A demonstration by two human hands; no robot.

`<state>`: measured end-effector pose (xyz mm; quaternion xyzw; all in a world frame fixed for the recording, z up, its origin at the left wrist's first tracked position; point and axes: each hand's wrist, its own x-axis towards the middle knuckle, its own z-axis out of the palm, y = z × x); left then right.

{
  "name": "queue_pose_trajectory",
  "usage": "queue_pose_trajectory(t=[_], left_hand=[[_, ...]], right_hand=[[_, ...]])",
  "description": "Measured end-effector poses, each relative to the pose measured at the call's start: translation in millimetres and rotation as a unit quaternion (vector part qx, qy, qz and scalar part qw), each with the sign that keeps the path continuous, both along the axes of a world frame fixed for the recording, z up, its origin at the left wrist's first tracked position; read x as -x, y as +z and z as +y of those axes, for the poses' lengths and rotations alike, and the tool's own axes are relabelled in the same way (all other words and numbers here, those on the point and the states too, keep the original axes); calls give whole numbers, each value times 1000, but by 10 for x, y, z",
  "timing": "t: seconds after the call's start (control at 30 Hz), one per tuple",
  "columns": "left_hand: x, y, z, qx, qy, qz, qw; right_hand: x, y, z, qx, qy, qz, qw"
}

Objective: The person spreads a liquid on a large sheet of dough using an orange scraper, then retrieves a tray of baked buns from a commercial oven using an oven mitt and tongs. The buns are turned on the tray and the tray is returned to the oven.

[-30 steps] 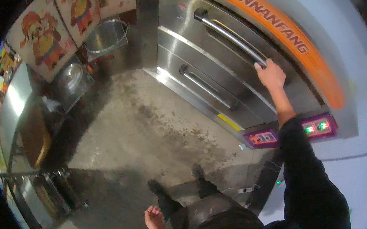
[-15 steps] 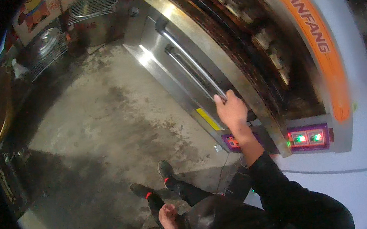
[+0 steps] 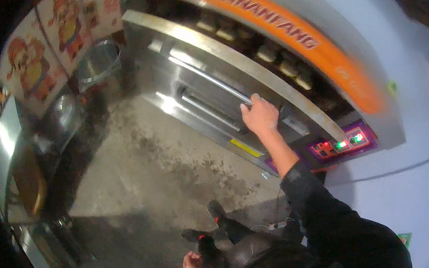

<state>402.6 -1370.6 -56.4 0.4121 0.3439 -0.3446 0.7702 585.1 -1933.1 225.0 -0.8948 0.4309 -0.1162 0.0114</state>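
My right hand (image 3: 260, 114) is closed around one end of the long metal handle (image 3: 208, 78) on a steel oven door (image 3: 216, 55). The door stands tilted partly open. Behind its upper edge, several pale pieces of what looks like bread or dough (image 3: 283, 64) sit in the dark oven chamber; their exact kind is too blurred to tell. My left hand (image 3: 192, 265) hangs low near my leg, fingers curled, with nothing visible in it.
Beside the door is a purple control panel (image 3: 342, 144) with red and green lights. A second handle (image 3: 210, 113) lies lower on the oven. At left stand a round metal pot (image 3: 99, 59) and a steel worktable (image 3: 10, 137). A power strip (image 3: 276, 226) rests on the floor.
The oven door has swung up toward the oven with my right hand on its handle, and the gap looks narrower. My view has shifted too. My left hand stays low.
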Motion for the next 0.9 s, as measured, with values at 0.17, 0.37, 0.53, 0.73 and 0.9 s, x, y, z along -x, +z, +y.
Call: queue_pose_trajectory(t=[0.17,0.37,0.53,0.73,0.9], left_hand=[[-351,304,64,-123,-78,-12,989],[-866,76,-99,128,9,-27,991],[-896,480,-867,-40,-134,-67,988],[-1231,1064,-1343,-75,-168,-109,977],[-1249,1274,-1972,-55,-204,-121,970]], right_hand=[[-147,369,-531,53,-5,12,999],[27,928,-780,-17,23,1,1000],[1057,1096,-289,-116,225,-106,962],[2818,3231,-1288,106,227,-281,926],[4228,3660,-2884,76,28,-188,979]])
